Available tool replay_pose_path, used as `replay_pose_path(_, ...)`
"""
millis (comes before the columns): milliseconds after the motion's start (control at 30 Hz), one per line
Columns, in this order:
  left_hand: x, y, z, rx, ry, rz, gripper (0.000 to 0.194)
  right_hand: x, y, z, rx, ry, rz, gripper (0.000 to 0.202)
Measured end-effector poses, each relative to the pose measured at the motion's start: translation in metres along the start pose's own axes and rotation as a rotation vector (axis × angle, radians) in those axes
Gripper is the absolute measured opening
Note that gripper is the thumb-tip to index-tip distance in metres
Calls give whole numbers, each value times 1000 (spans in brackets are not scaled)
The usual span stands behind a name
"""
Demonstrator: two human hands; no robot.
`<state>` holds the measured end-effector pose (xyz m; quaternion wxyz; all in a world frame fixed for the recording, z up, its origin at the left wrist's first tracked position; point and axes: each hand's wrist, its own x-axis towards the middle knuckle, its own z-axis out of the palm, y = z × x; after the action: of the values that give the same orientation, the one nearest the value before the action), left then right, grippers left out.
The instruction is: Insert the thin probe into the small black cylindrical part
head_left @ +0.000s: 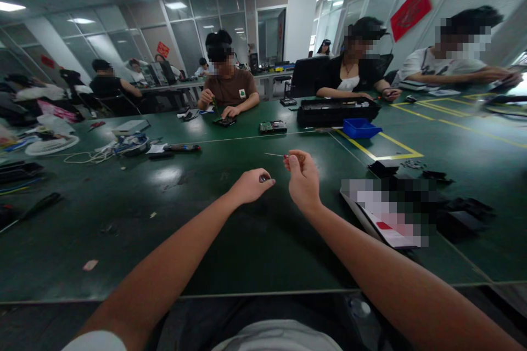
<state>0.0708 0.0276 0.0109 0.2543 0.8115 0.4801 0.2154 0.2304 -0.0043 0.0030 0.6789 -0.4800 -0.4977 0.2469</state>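
My right hand (303, 178) is raised over the green table (230, 241), its fingers closed on a slim screwdriver (275, 154). The thin metal shaft points left, and a bit of red handle shows at the fingertips. To its left and slightly lower, my left hand (252, 185) is curled closed. A small dark, shiny piece (263, 177) shows between its thumb and fingers, mostly covered, so its kind cannot be made out. The two hands are apart, with the screwdriver's tip above the left hand.
A blue bin (361, 128) stands beside a long black tray (337, 113). Across the table a person (230, 88) works on a small device; a green circuit-board unit (272, 126) lies nearby. Black parts (465, 216) are at right, bundled cables (129, 143) and a dark pen-like tool (181, 148) at left.
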Motion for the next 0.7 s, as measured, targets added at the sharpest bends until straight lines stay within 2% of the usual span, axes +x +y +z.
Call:
replay_pose_path(167,-16,-37,-45,-245,101,-184,27,-1,1,1,-8,-32,18,27)
replay_pose_path(333,-42,-67,-88,-467,266,-362,21,-2,1,1,-14,-54,43,28)
replay_pose_path(633,-104,-109,-141,-486,555,-554,13,-5,-3,0,-6,-71,73,27)
replay_pose_path(700,-118,-118,-151,-446,579,-616,14,-5,-4,0,1,-69,77,27)
